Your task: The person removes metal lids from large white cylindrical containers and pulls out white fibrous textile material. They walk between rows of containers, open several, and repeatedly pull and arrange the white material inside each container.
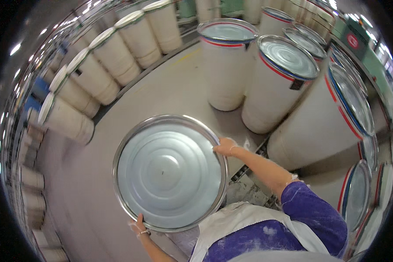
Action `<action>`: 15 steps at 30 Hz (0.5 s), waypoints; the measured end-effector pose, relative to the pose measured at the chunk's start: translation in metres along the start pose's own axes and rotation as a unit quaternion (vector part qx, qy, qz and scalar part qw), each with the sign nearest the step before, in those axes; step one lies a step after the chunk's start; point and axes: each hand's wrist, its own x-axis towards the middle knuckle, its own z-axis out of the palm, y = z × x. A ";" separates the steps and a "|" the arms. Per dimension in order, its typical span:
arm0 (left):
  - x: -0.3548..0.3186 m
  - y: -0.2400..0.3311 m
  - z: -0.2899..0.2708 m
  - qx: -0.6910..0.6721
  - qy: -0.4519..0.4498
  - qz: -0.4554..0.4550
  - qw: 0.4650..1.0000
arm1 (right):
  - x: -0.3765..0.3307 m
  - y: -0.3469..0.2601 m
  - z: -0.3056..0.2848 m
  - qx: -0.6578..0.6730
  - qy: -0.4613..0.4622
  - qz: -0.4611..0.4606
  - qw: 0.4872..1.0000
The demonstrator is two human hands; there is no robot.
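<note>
Head view — right hand (225, 147) outstretched (on drum (169, 174)).

Can top (170, 192): satin metal; rim (179, 119): polished metal; apron (238, 217): matt cloth; floor (83, 183): smooth.

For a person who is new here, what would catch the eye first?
Probably the large, shiny-rimmed metal disc, just left of centre, with the left hand at its lower-left edge and the right hand at its upper-right edge. Next, perhaps, the tall white drums with red and blue bands at the right, and the row of cream drums at upper left.
</note>
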 end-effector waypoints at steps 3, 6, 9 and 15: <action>0.004 0.013 0.004 -0.026 -0.010 0.007 1.000 | -0.038 0.018 0.002 0.053 0.026 0.009 0.998; 0.004 0.030 0.016 -0.057 -0.045 0.031 0.997 | -0.074 0.042 -0.008 0.111 0.015 0.040 0.993; -0.004 0.048 0.038 -0.141 -0.092 0.046 0.985 | -0.113 0.077 -0.009 0.125 0.079 0.065 0.987; -0.042 0.100 0.096 -0.097 -0.145 0.146 0.974 | -0.198 0.180 0.006 0.213 0.170 0.204 0.940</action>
